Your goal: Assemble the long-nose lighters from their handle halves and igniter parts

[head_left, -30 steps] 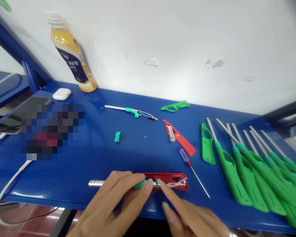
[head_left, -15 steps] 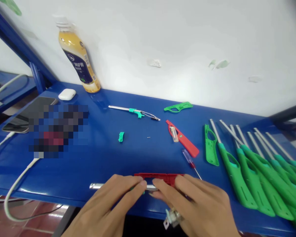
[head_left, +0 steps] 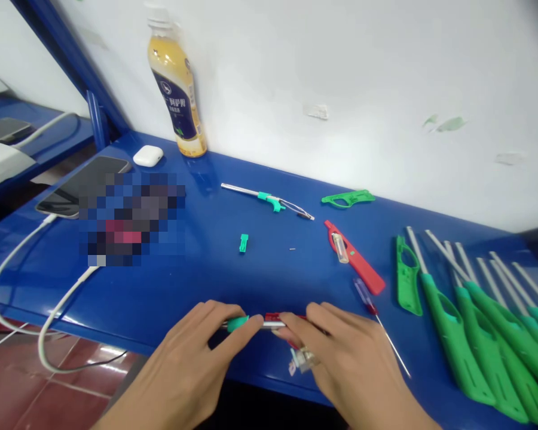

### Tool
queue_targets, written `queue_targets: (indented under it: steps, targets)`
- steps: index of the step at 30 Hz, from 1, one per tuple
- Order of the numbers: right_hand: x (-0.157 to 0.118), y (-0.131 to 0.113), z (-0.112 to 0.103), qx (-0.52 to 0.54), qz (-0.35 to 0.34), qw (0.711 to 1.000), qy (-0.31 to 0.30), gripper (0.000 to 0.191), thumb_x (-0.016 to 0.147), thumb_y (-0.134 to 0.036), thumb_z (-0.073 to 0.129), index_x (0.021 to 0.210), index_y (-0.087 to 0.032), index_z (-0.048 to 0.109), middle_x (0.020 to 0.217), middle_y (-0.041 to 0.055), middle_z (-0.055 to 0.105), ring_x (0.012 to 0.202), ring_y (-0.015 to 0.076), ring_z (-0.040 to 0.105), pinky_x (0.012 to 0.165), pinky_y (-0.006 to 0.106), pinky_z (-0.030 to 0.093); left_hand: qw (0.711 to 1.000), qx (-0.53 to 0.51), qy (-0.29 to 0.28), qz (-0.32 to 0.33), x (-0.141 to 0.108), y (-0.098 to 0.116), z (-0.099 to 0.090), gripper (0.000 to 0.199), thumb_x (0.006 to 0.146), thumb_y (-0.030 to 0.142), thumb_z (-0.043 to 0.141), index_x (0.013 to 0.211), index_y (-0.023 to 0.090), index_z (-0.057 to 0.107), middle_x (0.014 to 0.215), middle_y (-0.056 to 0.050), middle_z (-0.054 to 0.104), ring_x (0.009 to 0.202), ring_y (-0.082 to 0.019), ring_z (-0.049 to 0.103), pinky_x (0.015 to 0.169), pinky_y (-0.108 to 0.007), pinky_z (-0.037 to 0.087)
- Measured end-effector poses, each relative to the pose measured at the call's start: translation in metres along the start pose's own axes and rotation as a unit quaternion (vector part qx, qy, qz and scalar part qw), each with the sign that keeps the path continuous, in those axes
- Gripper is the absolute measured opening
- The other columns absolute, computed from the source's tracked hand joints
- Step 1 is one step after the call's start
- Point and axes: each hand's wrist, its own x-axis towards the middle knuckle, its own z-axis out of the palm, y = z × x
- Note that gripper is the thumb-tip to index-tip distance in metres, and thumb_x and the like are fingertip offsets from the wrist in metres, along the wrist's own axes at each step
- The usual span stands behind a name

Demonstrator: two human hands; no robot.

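Two bare hands show, the left hand (head_left: 197, 346) on the left and the right hand (head_left: 354, 346) on the right, each with slim fingers and a smooth, broad back narrowing towards the wrist. The left forearm (head_left: 138, 397) and the right wrist (head_left: 385, 400) are bare as far as the near edge. Between them, nearest the viewer, a solid black area (head_left: 260, 412) shows, too dark to tell whether it is clothing or shadow.

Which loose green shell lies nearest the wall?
The rear shell, near the back edge of the table; the other shell lies forward, beside the lighters.
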Motion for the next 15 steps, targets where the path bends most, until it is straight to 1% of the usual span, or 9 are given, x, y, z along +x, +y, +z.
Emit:
queue_targets:
  steps: [1,3,5,7,11,13,15]
  targets:
    - [0.0,0.001,0.002,-0.002,-0.003,1.0,-0.006,0.038,0.107,-0.015,0.037,0.1,-0.021,0.074,0.068,-0.0023,0.059,0.057,0.0127,0.055,0.051,0.029,0.036,1.0,0.002,0.009,-0.002,0.002,0.0,0.003,0.056,0.095,-0.001,0.04,0.14,0.029,0.058,0.121,-0.008,0.063,0.103,-0.02,0.063,0.085,-0.035,0.058]
    - [-0.003,0.003,0.003,-0.002,-0.006,1.0,-0.018,0.033,0.107,-0.018,0.04,0.11,-0.019,0.073,0.072,-0.0014,0.062,0.061,0.0128,0.058,0.054,0.028,0.04,1.0,0.012,0.028,-0.003,0.005,0.0,0.006,0.048,0.096,0.0,0.043,0.133,0.026,0.062,0.118,-0.008,0.064,0.099,-0.021,0.062,0.082,-0.035,0.056]
    - [-0.009,0.007,0.001,-0.006,-0.001,1.0,-0.014,0.03,0.106,-0.021,0.045,0.123,-0.018,0.07,0.078,-0.0003,0.066,0.064,0.0131,0.061,0.056,0.028,0.043,0.999,0.02,0.037,-0.004,0.007,-0.001,0.006,0.05,0.094,-0.003,0.041,0.13,0.024,0.063,0.116,-0.008,0.064,0.1,-0.021,0.062,0.081,-0.035,0.054]
    - [-0.019,0.013,-0.004,-0.016,0.016,1.0,0.002,0.032,0.105,-0.028,0.05,0.131,-0.019,0.066,0.078,-0.0002,0.067,0.064,0.0133,0.062,0.056,0.027,0.044,0.999,0.025,0.03,-0.012,0.008,-0.003,0.005,0.052,0.093,-0.006,0.04,0.13,0.023,0.062,0.117,-0.008,0.064,0.102,-0.023,0.06,0.083,-0.037,0.053]
    - [-0.045,0.027,-0.012,-0.026,0.068,0.997,0.033,0.035,0.102,-0.044,0.057,0.129,-0.023,0.068,0.078,-0.0002,0.067,0.064,0.013,0.065,0.055,0.025,0.047,0.999,0.015,0.023,-0.028,0.009,-0.008,0.005,0.051,0.094,-0.004,0.044,0.132,0.025,0.062,0.123,-0.01,0.061,0.109,-0.024,0.056,0.09,-0.042,0.053]
    - [-0.058,0.032,-0.011,-0.015,0.098,0.994,0.033,0.037,0.101,-0.047,0.06,0.129,-0.025,0.068,0.081,0.0003,0.068,0.065,0.0127,0.067,0.056,0.024,0.05,0.999,0.006,0.022,-0.031,0.009,-0.009,0.007,0.049,0.095,-0.002,0.045,0.132,0.025,0.062,0.127,-0.01,0.06,0.113,-0.025,0.055,0.092,-0.044,0.052]
    - [-0.068,0.034,-0.008,-0.004,0.123,0.992,0.031,0.038,0.099,-0.048,0.063,0.129,-0.025,0.068,0.082,0.0003,0.068,0.064,0.0121,0.067,0.058,0.022,0.052,0.999,-0.004,0.021,-0.029,0.009,-0.01,0.007,0.048,0.096,-0.001,0.047,0.133,0.026,0.062,0.127,-0.01,0.06,0.113,-0.024,0.055,0.092,-0.043,0.052]
